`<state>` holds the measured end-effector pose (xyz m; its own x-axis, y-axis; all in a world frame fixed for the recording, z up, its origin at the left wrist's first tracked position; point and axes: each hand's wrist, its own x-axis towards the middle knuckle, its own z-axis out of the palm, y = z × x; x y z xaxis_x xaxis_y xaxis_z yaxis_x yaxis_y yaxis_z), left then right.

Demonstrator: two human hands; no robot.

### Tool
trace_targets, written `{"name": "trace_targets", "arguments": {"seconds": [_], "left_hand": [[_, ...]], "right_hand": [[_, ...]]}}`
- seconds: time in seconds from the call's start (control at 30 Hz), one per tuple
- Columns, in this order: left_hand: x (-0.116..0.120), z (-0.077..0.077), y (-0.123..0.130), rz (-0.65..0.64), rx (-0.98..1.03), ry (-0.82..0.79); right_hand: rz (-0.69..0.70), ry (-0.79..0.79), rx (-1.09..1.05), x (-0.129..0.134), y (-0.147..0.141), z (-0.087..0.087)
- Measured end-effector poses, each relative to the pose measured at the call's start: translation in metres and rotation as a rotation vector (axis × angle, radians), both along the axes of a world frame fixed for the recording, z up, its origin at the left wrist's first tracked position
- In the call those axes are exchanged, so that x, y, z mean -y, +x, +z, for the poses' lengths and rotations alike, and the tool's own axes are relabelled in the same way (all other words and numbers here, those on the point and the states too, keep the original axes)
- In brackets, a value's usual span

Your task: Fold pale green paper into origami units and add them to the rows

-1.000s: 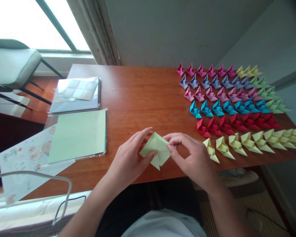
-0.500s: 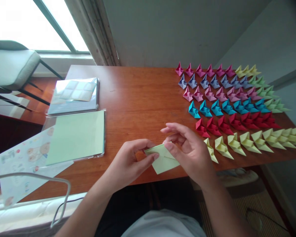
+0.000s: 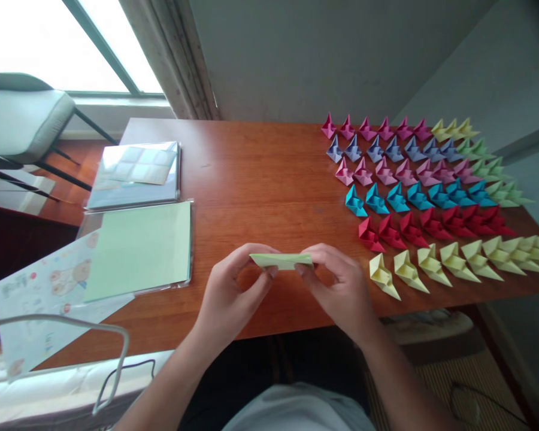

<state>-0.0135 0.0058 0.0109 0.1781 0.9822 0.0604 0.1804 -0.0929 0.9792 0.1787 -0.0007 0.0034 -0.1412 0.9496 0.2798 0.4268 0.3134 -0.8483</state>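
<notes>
A folded piece of light green paper [image 3: 282, 260] is seen nearly edge-on above the front part of the wooden table [image 3: 251, 179]. My left hand [image 3: 238, 287] pinches its left part between thumb and fingers. At its right end my right hand [image 3: 336, 284] grips it the same way. To the right stand rows of folded paper figures: magenta, purple, pink, blue [image 3: 354, 202], red [image 3: 371, 234] and pale yellow [image 3: 382, 276], with green ones at the far right.
Flat green sheets [image 3: 139, 248] lie on a clear sleeve at the left, beside a second packet [image 3: 135, 188] and a printed sheet [image 3: 49, 293]. A pale cable [image 3: 94, 326] curves at the lower left. A chair [image 3: 22, 123] stands beyond the table.
The green paper has tilted from showing its face to nearly edge-on and moved slightly up and left. My right hand has lowered its raised fingers and now grips the right end.
</notes>
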Motion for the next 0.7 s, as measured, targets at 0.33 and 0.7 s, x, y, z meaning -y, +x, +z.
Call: {"name": "trace_targets", "arguments": {"seconds": [0.33,0.7], "left_hand": [[0.000,-0.007,-0.016,-0.110,-0.771,0.767],[0.011,-0.019,-0.011,-0.231,-0.945,0.813]], "right_hand": [[0.049,0.384,0.386,0.004,0.011,-0.021],[0.181,0.374,0.577,0.010,0.020,-0.027]]}}
